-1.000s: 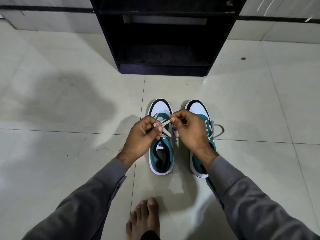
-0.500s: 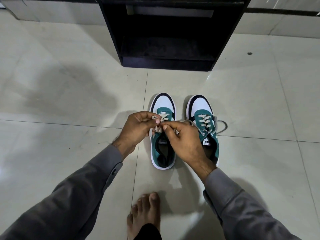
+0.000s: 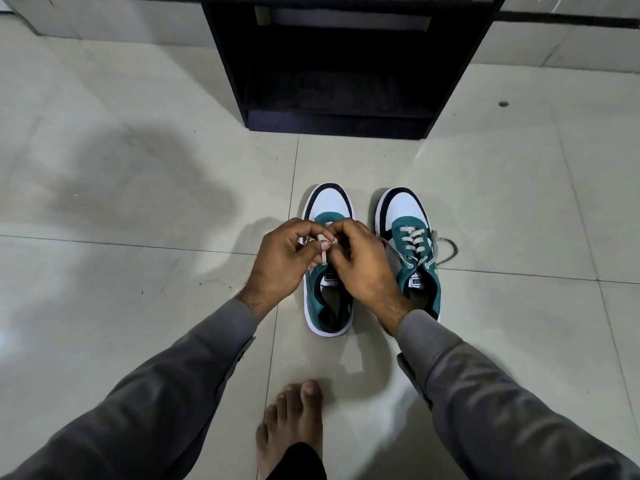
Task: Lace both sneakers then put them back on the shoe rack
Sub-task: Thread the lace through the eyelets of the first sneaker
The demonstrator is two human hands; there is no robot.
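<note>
From the head view, the left hand (image 3: 277, 261) and right hand (image 3: 363, 268) pinched the soft, limp lace (image 3: 325, 252) over the left sneaker (image 3: 329, 306) on the floor (image 3: 138, 306). The laced right sneaker (image 3: 414, 258) looked light, best lifted by its stiff heel.

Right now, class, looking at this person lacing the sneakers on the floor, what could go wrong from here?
Both hands, left hand and right hand, pinch the lace over the left sneaker; a slip could pull it loose. The right sneaker trails a loose lace end on the floor, which may snag when lifted to the shoe rack.
</note>
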